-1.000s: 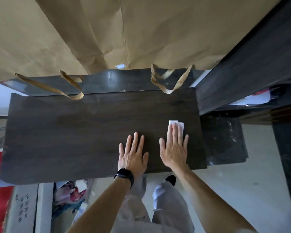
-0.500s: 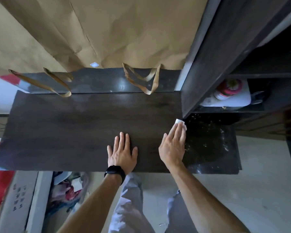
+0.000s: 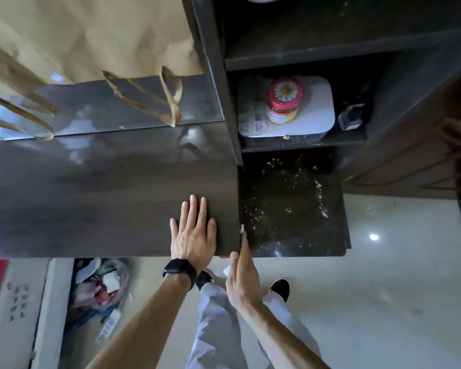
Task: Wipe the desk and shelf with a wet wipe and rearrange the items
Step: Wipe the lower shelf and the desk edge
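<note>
My left hand [image 3: 193, 233] lies flat, fingers spread, on the dark wooden desk top [image 3: 91, 198] near its right front corner. My right hand [image 3: 244, 272] is turned on edge against the desk's right side, pressing a white wet wipe [image 3: 241, 228] there; only small bits of the wipe show at the fingertips and by the thumb. To the right stands the dark shelf unit [image 3: 298, 53]. Its low black ledge [image 3: 298, 222] is strewn with pale crumbs and dust.
Brown paper bags [image 3: 91, 33] with ribbon handles stand at the desk's back. A red-capped jar [image 3: 284, 101] sits on a white box [image 3: 317, 110] inside the shelf, beside a small black object [image 3: 353, 117]. Clutter [image 3: 99, 286] and a cardboard box [image 3: 8, 312] lie under the desk.
My right hand slid the wipe rightward off the desk top and now holds it against the desk's side edge. My left hand shifted right too. The view swung toward the shelf.
</note>
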A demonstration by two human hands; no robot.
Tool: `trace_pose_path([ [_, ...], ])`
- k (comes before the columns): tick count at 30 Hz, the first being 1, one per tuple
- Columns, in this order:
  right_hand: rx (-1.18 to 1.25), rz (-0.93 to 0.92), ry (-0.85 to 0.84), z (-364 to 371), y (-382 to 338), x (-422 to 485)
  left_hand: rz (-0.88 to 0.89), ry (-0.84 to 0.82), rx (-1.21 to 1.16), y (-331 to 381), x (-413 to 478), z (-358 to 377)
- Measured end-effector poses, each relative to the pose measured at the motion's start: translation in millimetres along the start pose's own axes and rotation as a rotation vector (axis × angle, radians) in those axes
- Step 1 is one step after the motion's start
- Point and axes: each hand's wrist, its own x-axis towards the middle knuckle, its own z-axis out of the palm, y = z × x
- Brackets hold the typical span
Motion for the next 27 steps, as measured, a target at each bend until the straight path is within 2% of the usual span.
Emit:
trace_pose_path([
  [5,0.245,0.153,-0.159,-7,17,10,0.085,0.074,0.031,-1,12,6],
  [8,0.426,0.223,-0.254,-9,22,39,0.148,0.114,0.028,11,32,14],
  [10,0.454,0.257,-0.286,-10,20,71,0.143,0.145,0.016,19,39,21],
  [12,0.308,0.239,-0.261,-13,23,112,0.118,0.19,0.0,24,40,27],
  [15,-0.035,0.117,-0.292,-11,38,157,0.108,0.243,-0.033,23,41,30],
  [19,-0.241,-0.015,-0.291,3,69,139,0.116,0.273,-0.052,24,41,31],
  [22,-0.652,-0.183,-0.308,-5,100,112,0.118,0.29,-0.058,24,40,30],
  [25,-0.891,-0.317,-0.211,-20,115,106,0.121,0.296,-0.069,22,40,30],
  [27,-0.909,-0.24,-0.08,-28,120,106,0.126,0.297,-0.071,22,40,30],
])
